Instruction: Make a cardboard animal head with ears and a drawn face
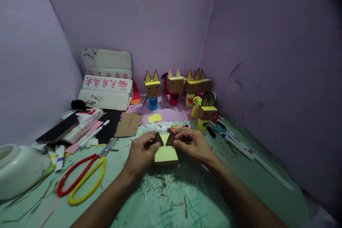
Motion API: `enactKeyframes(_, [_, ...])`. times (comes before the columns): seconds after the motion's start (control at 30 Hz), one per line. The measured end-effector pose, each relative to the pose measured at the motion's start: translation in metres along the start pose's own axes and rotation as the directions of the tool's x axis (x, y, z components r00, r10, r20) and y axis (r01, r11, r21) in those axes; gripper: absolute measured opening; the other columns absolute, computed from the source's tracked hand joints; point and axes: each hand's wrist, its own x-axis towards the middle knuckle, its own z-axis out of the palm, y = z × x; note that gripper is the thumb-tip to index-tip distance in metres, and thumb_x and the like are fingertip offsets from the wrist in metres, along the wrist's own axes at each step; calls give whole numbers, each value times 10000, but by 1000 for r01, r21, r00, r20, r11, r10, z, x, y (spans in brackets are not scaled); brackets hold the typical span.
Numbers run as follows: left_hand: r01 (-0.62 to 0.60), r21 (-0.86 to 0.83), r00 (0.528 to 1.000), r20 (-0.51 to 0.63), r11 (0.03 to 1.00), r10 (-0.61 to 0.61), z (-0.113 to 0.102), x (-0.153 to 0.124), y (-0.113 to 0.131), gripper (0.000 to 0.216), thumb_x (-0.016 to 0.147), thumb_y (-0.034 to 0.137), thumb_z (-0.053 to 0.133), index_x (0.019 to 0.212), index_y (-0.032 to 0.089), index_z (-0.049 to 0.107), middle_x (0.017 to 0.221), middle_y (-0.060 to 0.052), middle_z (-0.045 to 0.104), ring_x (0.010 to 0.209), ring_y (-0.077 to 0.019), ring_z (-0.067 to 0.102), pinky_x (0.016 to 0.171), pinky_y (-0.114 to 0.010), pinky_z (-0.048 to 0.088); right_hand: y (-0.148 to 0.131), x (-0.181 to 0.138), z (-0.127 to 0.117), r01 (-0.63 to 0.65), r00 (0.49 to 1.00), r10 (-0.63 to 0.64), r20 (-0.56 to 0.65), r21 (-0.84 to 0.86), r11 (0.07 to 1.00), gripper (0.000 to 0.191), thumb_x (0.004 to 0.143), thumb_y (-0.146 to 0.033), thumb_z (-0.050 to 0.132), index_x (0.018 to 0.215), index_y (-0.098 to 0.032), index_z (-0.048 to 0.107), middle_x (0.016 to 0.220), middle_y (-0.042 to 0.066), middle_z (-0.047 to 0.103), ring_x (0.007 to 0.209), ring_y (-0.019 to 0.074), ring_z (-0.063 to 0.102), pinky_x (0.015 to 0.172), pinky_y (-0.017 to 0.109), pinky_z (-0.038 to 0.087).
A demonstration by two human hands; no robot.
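A small cardboard box with a yellow top (165,154) lies on the green table (165,203) in front of me. My left hand (141,151) pinches a brown triangular ear piece (158,139) at the box's far left edge. My right hand (193,143) pinches a second brown triangle (171,138) at the far right edge. The two triangles stand upright, almost touching each other. Both hands rest against the box.
Red and yellow scissors (82,178) lie to the left, beside a white bowl (18,169). Several finished box-headed paper figures (176,91) stand at the back. Pens (240,146) lie right; cardboard (129,124), papers and white packs (107,85) sit back left. Purple walls enclose the table.
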Motion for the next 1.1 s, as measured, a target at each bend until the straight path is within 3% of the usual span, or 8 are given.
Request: enactKeyframes(1.1, [25,-3,1000,9,1000,-25,-1,0,0,112,621,173,573,651,169,681,938,-83,708,913,-247,639,796,-339,480,0,0,0,4,1000,-4,-2,7,1000,72,708,-174,638,646,-210,640,848,81,690,895,240,647,752,384,492])
